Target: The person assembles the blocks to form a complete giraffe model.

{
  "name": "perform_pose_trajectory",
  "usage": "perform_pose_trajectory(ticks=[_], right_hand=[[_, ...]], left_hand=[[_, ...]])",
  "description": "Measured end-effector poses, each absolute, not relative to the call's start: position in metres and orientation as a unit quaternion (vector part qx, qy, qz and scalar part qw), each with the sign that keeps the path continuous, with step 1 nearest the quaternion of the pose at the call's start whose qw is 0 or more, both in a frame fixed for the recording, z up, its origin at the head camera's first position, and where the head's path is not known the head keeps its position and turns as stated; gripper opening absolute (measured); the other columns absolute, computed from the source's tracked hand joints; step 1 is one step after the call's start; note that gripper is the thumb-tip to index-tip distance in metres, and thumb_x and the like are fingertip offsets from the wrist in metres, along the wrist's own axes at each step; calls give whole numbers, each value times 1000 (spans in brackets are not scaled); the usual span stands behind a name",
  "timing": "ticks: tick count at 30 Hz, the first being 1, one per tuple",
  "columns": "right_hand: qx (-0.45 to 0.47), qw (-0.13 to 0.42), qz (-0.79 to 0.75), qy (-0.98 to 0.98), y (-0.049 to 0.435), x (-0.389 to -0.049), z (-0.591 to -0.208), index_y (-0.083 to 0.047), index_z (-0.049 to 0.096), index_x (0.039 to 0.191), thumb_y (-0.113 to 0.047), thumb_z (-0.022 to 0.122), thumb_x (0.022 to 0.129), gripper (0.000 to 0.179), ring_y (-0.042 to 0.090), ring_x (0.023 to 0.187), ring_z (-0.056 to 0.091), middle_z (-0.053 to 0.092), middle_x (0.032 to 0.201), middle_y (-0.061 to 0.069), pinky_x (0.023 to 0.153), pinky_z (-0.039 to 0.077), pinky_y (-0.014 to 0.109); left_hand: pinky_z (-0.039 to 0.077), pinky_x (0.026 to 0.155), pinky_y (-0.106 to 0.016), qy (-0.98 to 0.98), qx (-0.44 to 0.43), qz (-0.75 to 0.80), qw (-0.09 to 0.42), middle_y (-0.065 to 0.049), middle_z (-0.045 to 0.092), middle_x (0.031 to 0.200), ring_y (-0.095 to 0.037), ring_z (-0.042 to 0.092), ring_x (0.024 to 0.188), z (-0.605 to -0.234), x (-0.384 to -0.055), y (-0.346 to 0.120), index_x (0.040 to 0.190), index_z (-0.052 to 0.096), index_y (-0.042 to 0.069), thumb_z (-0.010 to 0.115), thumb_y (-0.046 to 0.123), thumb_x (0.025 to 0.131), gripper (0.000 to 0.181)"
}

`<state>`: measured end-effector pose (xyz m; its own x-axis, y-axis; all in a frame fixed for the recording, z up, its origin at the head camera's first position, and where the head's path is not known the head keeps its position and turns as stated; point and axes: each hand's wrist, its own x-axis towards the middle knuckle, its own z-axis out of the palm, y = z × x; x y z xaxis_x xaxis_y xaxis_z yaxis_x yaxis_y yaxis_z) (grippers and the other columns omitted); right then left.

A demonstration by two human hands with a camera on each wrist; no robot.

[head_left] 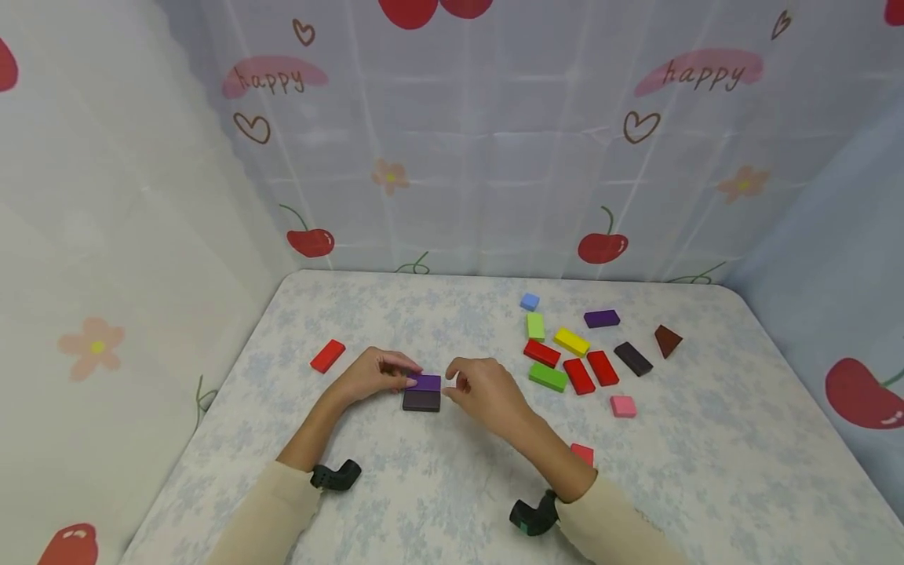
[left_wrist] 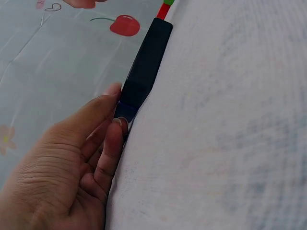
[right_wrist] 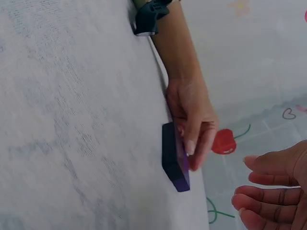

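In the head view a purple block [head_left: 428, 382] lies flat against the far long side of a black block [head_left: 421, 402], their ends nearly level. My left hand [head_left: 370, 372] pinches the purple block at its left end, thumb on the near side. The left wrist view shows thumb and fingertips of that hand [left_wrist: 72, 148] at the end of the dark blocks. Just right of the pair hovers my right hand [head_left: 487, 395], fingers loosely bent with a gap to the thumb. Nothing is between its fingers [right_wrist: 261, 194] in the right wrist view.
A red block [head_left: 328, 356] lies left of my left hand. To the right are several loose blocks, among them a yellow block [head_left: 571, 341], a green block [head_left: 548, 377], a second purple block [head_left: 602, 318] and a brown triangle [head_left: 667, 341]. A pinkish-red block [head_left: 582, 453] shows beside my right forearm.
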<state>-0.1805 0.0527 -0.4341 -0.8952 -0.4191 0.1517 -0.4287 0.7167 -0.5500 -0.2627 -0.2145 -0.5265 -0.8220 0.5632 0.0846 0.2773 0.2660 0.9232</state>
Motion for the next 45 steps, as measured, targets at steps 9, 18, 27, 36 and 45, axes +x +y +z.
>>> perform_pose_trajectory(ticks=[9, 18, 27, 36, 45], right_hand=[[180, 72, 299, -934, 118, -181, -423, -12, 76, 101, -19, 85, 85, 20, 15, 77, 63, 70, 84, -4, 64, 51, 24], [134, 89, 289, -944, 194, -197, -439, -3, 75, 105, -12, 81, 87, 21, 22, 80, 64, 72, 91, 6, 63, 54, 33], [53, 16, 249, -967, 232, -211, -444, 1, 71, 112, -17, 80, 88, 31, 30, 87, 63, 71, 97, 15, 71, 58, 43], [52, -60, 217, -973, 232, -216, -461, 1, 71, 115, -20, 83, 86, 38, 25, 82, 59, 67, 90, 9, 70, 56, 39], [39, -70, 202, -976, 225, -214, -462, 1, 66, 121, -21, 86, 83, 49, 24, 79, 57, 64, 88, 8, 65, 55, 35]], left_hand=[[50, 63, -27, 780, 272, 544, 145, -3, 74, 106, -15, 60, 72, -530, -260, -217, 113, 80, 18, 85, 19, 84, 29], [46, 59, -24, 782, 269, 543, 150, -4, 74, 95, -12, 57, 68, -528, -259, -217, 114, 80, 17, 87, 18, 83, 32], [43, 56, -23, 773, 278, 551, 147, -11, 70, 82, -13, 53, 65, -523, -259, -217, 114, 79, 10, 86, 12, 83, 32], [41, 55, -23, 775, 272, 549, 151, -9, 69, 79, -12, 52, 63, -524, -259, -216, 114, 78, 9, 87, 12, 81, 34], [42, 54, -23, 774, 282, 548, 147, -7, 70, 81, -12, 54, 64, -527, -261, -218, 114, 79, 13, 86, 15, 82, 33]])
